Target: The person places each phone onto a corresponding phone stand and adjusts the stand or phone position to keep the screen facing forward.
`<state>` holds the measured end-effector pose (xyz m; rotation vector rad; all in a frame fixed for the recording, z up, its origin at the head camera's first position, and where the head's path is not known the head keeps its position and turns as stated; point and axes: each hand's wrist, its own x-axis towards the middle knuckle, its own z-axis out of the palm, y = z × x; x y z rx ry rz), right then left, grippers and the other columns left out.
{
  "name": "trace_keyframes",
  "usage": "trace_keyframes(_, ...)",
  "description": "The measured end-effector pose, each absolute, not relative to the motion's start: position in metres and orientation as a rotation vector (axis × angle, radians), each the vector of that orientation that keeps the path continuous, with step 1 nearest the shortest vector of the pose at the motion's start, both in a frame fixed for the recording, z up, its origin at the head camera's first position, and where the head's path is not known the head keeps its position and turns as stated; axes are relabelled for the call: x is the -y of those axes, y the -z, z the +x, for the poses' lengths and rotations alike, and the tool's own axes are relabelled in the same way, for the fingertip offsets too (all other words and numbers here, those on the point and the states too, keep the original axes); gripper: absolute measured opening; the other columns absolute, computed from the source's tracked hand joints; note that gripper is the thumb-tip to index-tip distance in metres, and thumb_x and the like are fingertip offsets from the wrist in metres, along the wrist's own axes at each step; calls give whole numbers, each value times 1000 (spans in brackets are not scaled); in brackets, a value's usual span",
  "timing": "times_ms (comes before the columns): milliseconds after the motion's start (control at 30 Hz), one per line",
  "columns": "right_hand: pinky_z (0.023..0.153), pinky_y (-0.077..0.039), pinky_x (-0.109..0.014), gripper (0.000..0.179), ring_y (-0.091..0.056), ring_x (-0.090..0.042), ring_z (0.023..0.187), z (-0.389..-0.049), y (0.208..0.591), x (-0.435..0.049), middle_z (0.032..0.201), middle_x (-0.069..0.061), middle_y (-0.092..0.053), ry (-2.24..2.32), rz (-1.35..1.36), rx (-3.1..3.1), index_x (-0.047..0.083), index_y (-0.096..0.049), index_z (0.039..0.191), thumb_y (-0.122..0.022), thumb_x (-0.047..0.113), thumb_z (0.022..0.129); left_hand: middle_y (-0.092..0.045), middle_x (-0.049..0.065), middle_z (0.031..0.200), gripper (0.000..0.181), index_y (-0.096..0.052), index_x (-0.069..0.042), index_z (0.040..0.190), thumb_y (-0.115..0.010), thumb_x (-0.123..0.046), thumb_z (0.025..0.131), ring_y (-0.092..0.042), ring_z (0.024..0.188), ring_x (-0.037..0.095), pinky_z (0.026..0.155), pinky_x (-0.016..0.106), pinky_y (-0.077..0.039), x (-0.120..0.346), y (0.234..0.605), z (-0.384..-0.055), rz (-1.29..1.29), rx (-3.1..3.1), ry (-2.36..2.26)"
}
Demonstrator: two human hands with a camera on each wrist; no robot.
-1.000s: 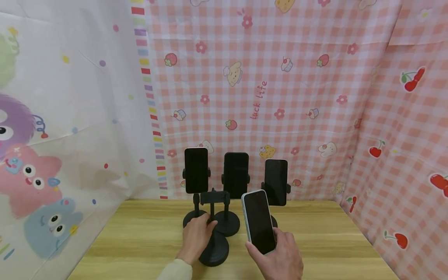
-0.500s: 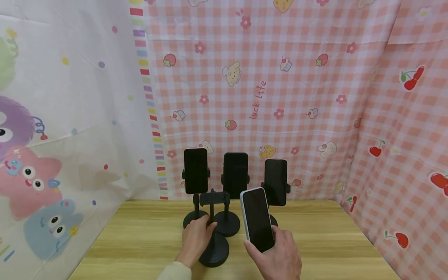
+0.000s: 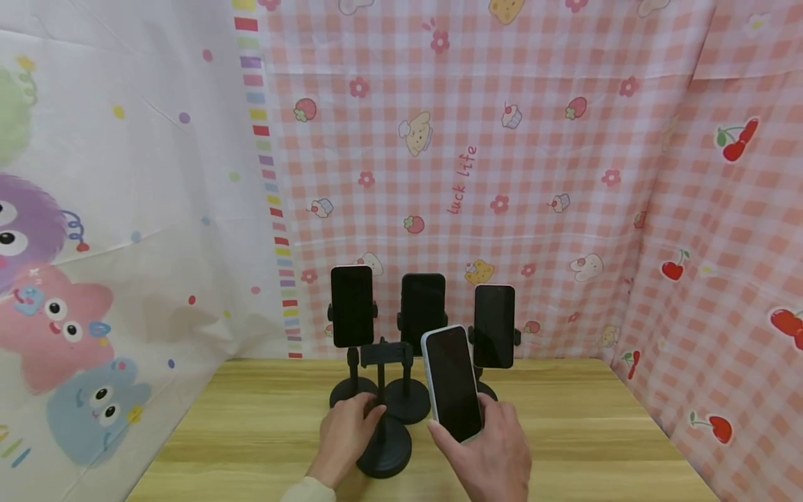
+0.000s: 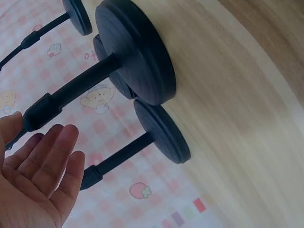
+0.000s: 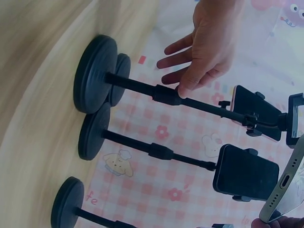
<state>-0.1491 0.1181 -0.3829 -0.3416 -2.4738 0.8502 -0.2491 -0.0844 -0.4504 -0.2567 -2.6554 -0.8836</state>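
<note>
A black phone stand (image 3: 384, 450) with a round base stands in front, its clamp (image 3: 385, 353) holding no phone. Beside its pole is my left hand (image 3: 347, 434). In the left wrist view that hand (image 4: 40, 183) has its fingers fairly straight and not wrapped round the pole; the thumb is by the collar (image 4: 42, 112). My right hand (image 3: 492, 450) grips a smartphone (image 3: 454, 383) in a pale case, dark screen facing me, tilted to the right of the clamp and apart from it. In the right wrist view the phone's bottom edge (image 5: 284, 183) shows.
Behind are three more stands, bearing a left phone (image 3: 352, 307), a middle phone (image 3: 423, 310) and a right phone (image 3: 494, 326). The front base stands close to the left and middle bases. Patterned cloth (image 3: 533, 160) hangs behind the wooden table (image 3: 583, 432).
My right hand has brought the smartphone up and left, nearer the front clamp. My left hand has shifted slightly down and left along the pole. The stands stay put.
</note>
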Motion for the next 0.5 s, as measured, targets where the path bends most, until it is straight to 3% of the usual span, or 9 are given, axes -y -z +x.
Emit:
trace_keyframes(233, 76, -51, -49, 88, -56, -26, 86, -150, 378, -109, 103, -12, -58, -886, -295, 2445, 0, -62, 121, -79, 68, 67, -71, -3, 84, 22, -75, -11, 103, -74, -29, 90, -65, 74, 17, 64, 40, -52, 91, 445, -245, -182, 2634, 846)
trace_keyframes(500, 77, -51, -50, 87, -57, -27, 89, -152, 374, -104, 107, -13, -59, -920, -258, 2444, 1, -62, 123, -79, 67, 68, -72, -2, 87, 30, -73, -9, 109, -69, -34, 94, -67, 77, 18, 66, 40, -53, 104, 434, -239, -175, 2551, 867)
